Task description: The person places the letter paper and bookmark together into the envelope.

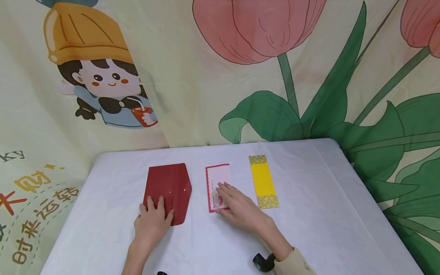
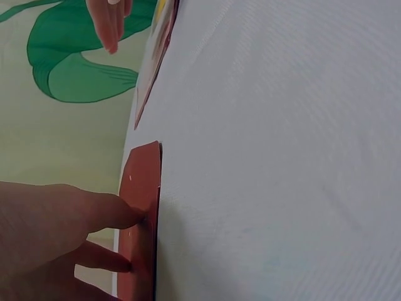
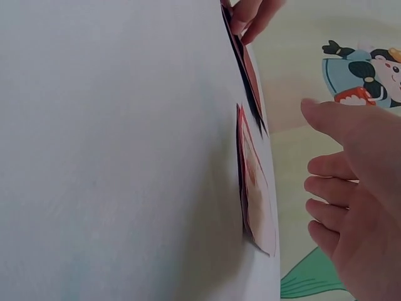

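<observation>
Rests on the near part of the red envelope with the left hand, touching it from above with fingers spread and slightly bent; not seen gripping. Lies, as to that envelope, nearest the left edge of the bench, with its flap toward the right edge and its longer way running near to far.

Hovers a little to the right with the right hand, released and holding nothing, with fingers nearly straight and slanting from near right to far left. Appears, in both wrist views, to hang just above the red-bordered card rather than touch it.

Judged to matter most: the lie of that card from the right hand, directly below the fingers and reaching beyond them toward the far edge and slightly to the left. Runs with its long axis near to far, crossed at a slant by the fingers. Sits between envelope and yellow strip, apart from both; much closer to the right hand than to the left.

Lies farther toward the right edge, as to the strip, untouched, likewise pointing at the far edge and leaning slightly left at its far end. Rises past that edge, in tulips and leaves, into the printed backdrop.
</observation>
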The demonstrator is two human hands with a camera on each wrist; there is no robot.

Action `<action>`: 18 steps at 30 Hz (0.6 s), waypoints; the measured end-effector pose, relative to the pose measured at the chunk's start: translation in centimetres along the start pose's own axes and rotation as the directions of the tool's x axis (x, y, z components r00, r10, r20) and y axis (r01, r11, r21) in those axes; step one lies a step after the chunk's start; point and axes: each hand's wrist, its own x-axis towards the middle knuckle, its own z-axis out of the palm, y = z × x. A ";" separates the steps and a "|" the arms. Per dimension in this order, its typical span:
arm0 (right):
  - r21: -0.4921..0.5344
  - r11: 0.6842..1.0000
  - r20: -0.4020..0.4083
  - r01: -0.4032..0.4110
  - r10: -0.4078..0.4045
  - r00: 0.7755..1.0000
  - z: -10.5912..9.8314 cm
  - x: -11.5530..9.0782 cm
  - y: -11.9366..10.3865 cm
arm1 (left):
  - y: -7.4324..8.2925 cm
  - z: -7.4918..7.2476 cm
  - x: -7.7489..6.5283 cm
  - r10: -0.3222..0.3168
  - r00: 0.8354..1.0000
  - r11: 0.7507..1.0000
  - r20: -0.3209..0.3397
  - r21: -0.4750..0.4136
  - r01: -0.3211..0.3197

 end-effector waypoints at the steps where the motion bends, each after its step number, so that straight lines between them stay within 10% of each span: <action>1: 0.003 1.000 0.007 0.003 -0.003 1.000 0.1 0.1 -0.1 | 0.0 0.0 0.0 0.002 1.000 1.000 -0.002 0.001 -0.002; 18: -0.073 0.993 0.076 0.088 -0.082 0.994 1.9 3.0 -1.9 | -0.2 0.1 0.1 0.008 1.000 1.000 -0.016 -0.014 -0.008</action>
